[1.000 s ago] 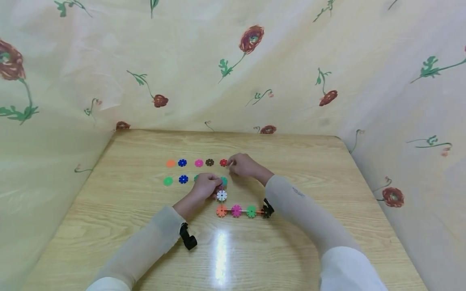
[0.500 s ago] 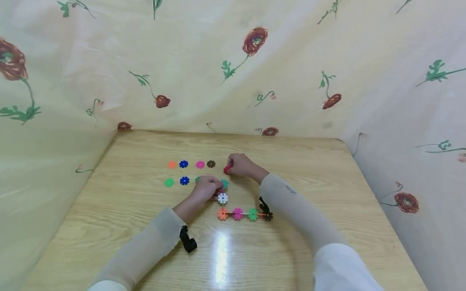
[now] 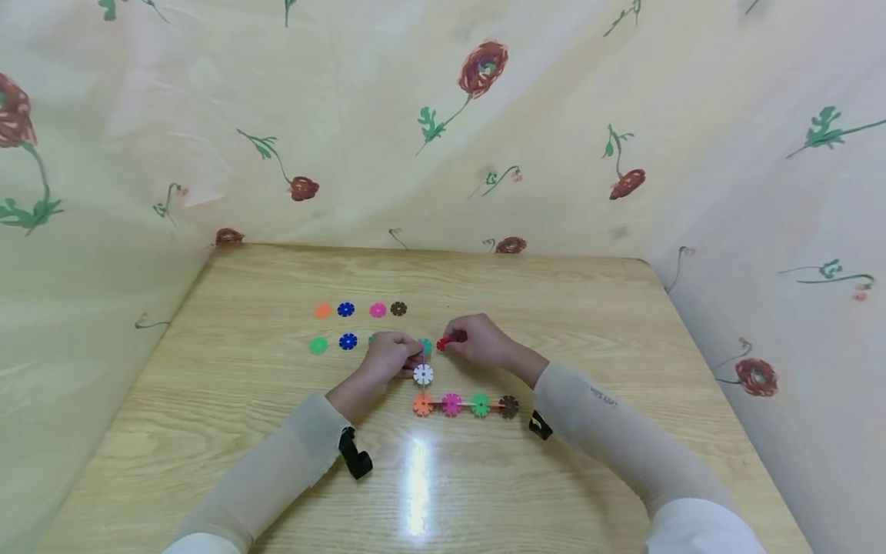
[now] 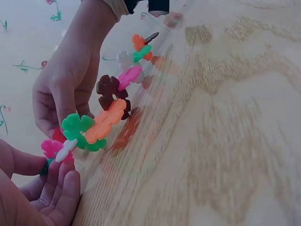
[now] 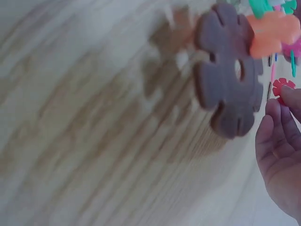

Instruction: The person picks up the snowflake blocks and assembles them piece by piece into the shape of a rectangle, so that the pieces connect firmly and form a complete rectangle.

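A chain of interlocking plastic snowflake discs forms an L on the table. White (image 3: pixel 423 375), orange (image 3: pixel 423 405), pink (image 3: pixel 451 405), green (image 3: pixel 481 405) and brown (image 3: pixel 508 407) discs show face-on, linked by others seen edge-on. At the chain's far end, beside a teal disc (image 3: pixel 425 346), my left hand (image 3: pixel 389 358) pinches it between thumb and fingers. My right hand (image 3: pixel 481 338) holds a red snowflake disc (image 3: pixel 441 345) between thumb and fingertips, just right of the teal one. In the right wrist view, the brown end disc (image 5: pixel 228 75) looms close to the camera.
Loose discs lie in two rows at the back left: orange (image 3: pixel 323 311), blue (image 3: pixel 346 309), pink (image 3: pixel 377 310) and brown (image 3: pixel 398 308) behind, green (image 3: pixel 318 345) and blue (image 3: pixel 348 342) in front. My left hand partly covers another green one. A flowered sheet surrounds the wooden table (image 3: pixel 277 477).
My right hand has picked the red disc off the back row and brought it nearer, beside the teal disc. My left hand has stayed at the chain's end.
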{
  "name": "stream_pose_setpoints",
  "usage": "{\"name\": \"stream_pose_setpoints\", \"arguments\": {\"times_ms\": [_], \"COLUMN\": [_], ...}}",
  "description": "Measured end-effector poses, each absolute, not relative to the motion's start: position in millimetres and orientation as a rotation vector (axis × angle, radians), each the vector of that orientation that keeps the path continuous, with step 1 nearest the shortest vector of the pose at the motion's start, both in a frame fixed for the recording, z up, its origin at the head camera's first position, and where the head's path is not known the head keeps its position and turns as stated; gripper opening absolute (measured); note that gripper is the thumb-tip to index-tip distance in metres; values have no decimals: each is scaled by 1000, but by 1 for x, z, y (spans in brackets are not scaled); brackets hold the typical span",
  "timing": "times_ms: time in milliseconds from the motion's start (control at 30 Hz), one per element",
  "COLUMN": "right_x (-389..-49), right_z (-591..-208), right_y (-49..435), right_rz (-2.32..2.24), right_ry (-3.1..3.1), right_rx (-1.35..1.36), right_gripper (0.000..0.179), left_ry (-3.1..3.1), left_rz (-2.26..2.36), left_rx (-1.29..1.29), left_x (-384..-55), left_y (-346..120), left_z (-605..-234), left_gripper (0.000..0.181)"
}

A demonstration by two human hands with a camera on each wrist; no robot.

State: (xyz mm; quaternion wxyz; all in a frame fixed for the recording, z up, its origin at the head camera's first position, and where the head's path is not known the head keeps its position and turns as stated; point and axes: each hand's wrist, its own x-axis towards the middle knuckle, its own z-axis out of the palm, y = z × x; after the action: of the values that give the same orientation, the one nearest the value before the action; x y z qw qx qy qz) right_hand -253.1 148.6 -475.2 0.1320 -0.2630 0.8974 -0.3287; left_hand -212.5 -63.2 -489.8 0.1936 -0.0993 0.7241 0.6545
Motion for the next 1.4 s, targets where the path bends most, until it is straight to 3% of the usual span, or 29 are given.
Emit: {"name": "stream_pose_setpoints", "arguments": {"times_ms": [767, 1100, 1300, 1400], "right_x": [-247, -252, -266, -280], "right_z": [-472, -465, -435, -426], "right_y": [138, 134, 131, 123], "right_rz": [-896, -804, -414, -305], "right_ry": [2695, 2673, 2454, 2377], "right_rx": [-1172, -1143, -927, -884], "right_gripper": [8, 4, 40, 46], "left_ry": [2018, 1961, 1938, 1944], "left_rz": [1820, 1829, 1826, 1826], "left_rx": [-271, -257, -250, -260], "left_x": [-216, -220, -221, -220], "left_y": [-63, -65, -67, -67], "left_z": [-489, -490, -488, -487], "left_gripper": [11, 11, 12, 12]}}
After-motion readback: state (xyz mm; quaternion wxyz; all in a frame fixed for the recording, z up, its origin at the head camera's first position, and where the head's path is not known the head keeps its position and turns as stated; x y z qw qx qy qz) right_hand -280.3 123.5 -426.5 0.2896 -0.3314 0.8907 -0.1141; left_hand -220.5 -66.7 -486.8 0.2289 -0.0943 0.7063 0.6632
